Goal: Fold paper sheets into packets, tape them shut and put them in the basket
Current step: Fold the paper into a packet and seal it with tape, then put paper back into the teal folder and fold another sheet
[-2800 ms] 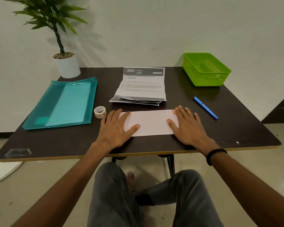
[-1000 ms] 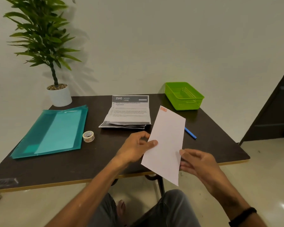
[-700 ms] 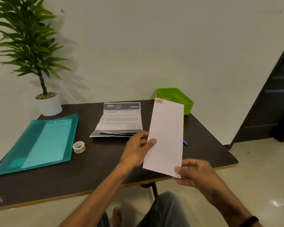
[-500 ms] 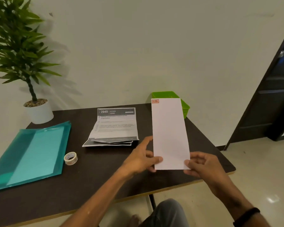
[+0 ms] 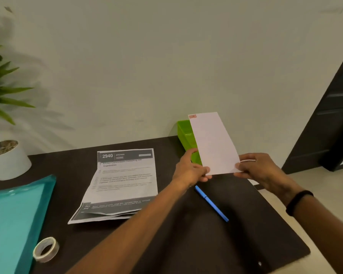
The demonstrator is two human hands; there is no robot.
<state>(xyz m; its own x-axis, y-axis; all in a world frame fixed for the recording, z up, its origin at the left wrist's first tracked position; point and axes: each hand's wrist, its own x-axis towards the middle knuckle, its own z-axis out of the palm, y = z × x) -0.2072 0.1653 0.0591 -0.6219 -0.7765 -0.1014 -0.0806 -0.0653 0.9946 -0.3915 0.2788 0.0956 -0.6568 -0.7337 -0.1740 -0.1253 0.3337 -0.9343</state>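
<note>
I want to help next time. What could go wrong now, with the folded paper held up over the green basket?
The folded packet is pinched only at its bottom corners by the left hand and right hand, so it could flop or slip from that small grip. It stands tall over the green basket, so it might catch the rim or land beside it. The basket sits near the table's far corner; a bump might push it off.

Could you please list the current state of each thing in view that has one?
folded packet: upright, held in the air in front of the basket
left hand: pinches the packet's lower left corner
right hand: pinches its lower right corner
green basket: on the table, contents hidden
printed sheets: stacked, creased
blue pen: lying flat
tape roll: lying on the table
</note>
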